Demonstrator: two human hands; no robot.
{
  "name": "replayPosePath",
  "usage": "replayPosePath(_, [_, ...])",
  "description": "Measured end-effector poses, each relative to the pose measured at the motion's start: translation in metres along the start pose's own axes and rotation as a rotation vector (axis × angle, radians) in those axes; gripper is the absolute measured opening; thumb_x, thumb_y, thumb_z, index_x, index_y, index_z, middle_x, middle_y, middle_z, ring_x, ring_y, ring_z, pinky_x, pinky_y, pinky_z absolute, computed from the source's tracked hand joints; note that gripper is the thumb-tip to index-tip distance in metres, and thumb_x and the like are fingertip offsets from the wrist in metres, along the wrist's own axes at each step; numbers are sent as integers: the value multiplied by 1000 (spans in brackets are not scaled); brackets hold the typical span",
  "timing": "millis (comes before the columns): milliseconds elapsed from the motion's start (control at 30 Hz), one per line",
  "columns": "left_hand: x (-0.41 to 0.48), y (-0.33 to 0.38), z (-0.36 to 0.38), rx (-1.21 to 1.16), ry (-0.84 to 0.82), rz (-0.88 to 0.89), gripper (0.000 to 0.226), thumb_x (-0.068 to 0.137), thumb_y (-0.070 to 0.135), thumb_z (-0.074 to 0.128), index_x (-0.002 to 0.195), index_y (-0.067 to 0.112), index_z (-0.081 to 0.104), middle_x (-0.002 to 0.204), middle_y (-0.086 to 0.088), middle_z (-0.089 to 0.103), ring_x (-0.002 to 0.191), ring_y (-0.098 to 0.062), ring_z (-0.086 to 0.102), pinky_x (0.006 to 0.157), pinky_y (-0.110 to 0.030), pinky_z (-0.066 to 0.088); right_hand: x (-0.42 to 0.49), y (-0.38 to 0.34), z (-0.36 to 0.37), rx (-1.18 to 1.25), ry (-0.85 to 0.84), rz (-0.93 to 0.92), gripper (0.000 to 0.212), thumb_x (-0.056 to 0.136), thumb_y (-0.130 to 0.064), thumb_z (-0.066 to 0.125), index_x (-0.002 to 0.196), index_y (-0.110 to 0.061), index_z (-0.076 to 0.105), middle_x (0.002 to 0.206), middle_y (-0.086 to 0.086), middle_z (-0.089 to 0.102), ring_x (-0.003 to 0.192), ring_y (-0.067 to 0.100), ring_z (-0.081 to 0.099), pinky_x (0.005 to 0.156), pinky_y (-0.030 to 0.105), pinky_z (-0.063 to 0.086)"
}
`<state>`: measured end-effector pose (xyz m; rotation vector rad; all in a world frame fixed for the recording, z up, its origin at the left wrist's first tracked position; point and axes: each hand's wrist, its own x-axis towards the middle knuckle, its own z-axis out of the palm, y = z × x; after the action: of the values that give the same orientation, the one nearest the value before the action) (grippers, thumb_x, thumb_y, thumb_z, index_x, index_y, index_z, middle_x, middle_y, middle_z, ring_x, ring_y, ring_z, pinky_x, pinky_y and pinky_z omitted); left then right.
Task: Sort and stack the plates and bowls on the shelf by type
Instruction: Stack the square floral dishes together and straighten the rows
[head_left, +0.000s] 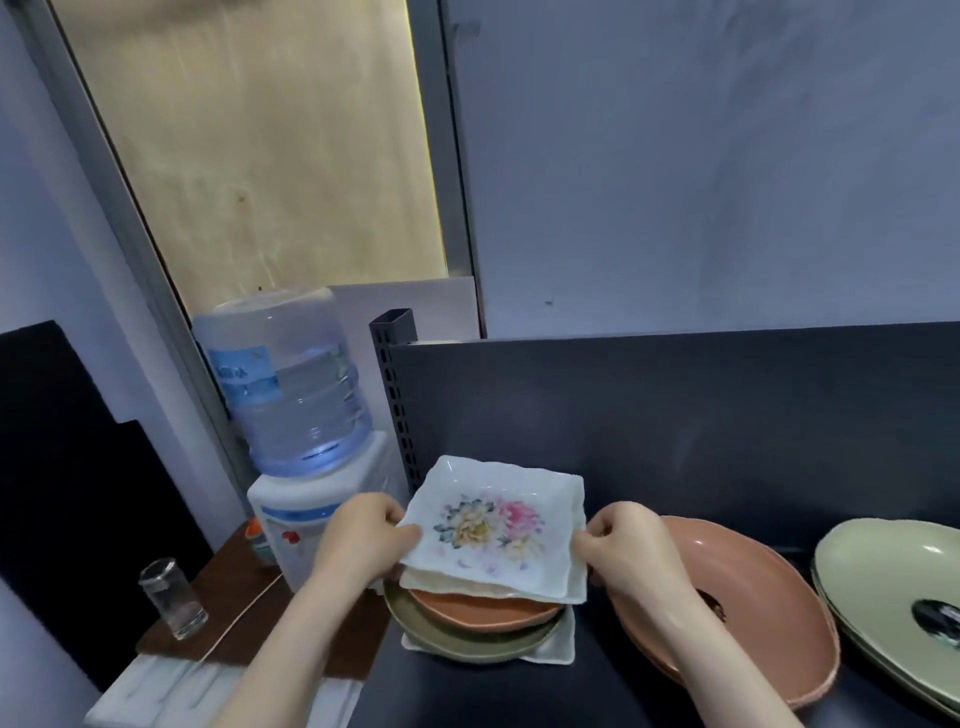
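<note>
A white square plate (496, 525) with a flower print is held by both hands just above a mixed pile. My left hand (363, 535) grips its left edge and my right hand (631, 545) grips its right edge. Another white square plate (574, 587) shows right under it; whether the hands hold that too I cannot tell. Below lie a small terracotta plate (483, 613), an olive green plate (467, 642) and a white square plate (558, 647) at the bottom. To the right on the dark shelf (587, 691) sit a large terracotta plate (763, 597) and stacked pale green plates (883, 571).
The shelf's dark back panel (675, 415) rises behind the plates, with a perforated post (395, 395) at its left end. Left of the shelf stand a water dispenser (306, 499) with a blue bottle (291, 374) and a glass (171, 597) on a low brown table (244, 608).
</note>
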<state>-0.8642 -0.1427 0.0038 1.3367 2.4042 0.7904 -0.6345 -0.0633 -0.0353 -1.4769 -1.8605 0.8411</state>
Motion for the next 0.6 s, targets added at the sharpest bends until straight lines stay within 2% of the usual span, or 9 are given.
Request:
replayPosePath(67, [1, -5, 0, -65, -4, 19, 14, 76, 16, 60, 66, 14, 52, 55, -1, 54, 50, -19, 68, 58, -40, 56, -2, -3, 2, 46, 56, 38, 28, 71, -17, 57, 55, -17, 34, 52, -3, 36, 50, 15, 29, 47, 28, 23])
replayPosePath(133, [3, -11, -3, -123, 31, 50, 15, 77, 18, 61, 66, 8, 55, 59, -2, 58, 57, -21, 68, 63, -42, 56, -4, -7, 0, -8, 109, 51, 21, 76, -17, 57, 59, -15, 43, 58, -4, 48, 55, 16, 40, 48, 30, 27])
replayPosePath(200, [1, -14, -9, -154, 82, 80, 13, 77, 19, 63, 69, 9, 62, 63, -2, 65, 66, -22, 66, 64, -38, 53, -7, -9, -4, -61, 201, 54, 12, 78, -14, 56, 68, -11, 51, 69, 0, 59, 63, 19, 50, 52, 31, 32])
replayPosePath(267, [-1, -17, -15, -232, 116, 94, 10, 77, 21, 63, 69, 15, 65, 65, -2, 67, 68, -22, 65, 64, -37, 52, -12, -9, -10, -56, 316, 63, 9, 79, -12, 56, 72, -8, 54, 70, 1, 60, 67, 21, 53, 55, 33, 35])
replayPosePath(367, [-5, -18, -20, -395, 173, 111, 10, 77, 22, 65, 68, 18, 66, 63, -3, 68, 66, -24, 65, 63, -45, 56, -25, -9, -24, -25, 403, 109, 3, 78, -9, 58, 75, -9, 60, 71, -1, 61, 69, 19, 56, 55, 32, 37])
replayPosePath(500, [-22, -11, -14, -495, 232, 149, 10, 84, 21, 65, 75, 17, 65, 68, -1, 66, 66, -17, 59, 54, -29, 41, -54, -1, -43, -4, 456, 189, 11, 73, -6, 59, 74, -14, 66, 71, -3, 67, 73, 20, 62, 60, 32, 47])
replayPosePath(600, [-36, -7, -3, -556, 185, 145, 12, 85, 24, 64, 73, 22, 62, 73, 4, 66, 70, -14, 59, 59, -30, 46, -85, 15, -53, 24, 584, 253, 13, 70, -6, 64, 76, -16, 70, 72, -2, 70, 75, 21, 65, 66, 34, 52])
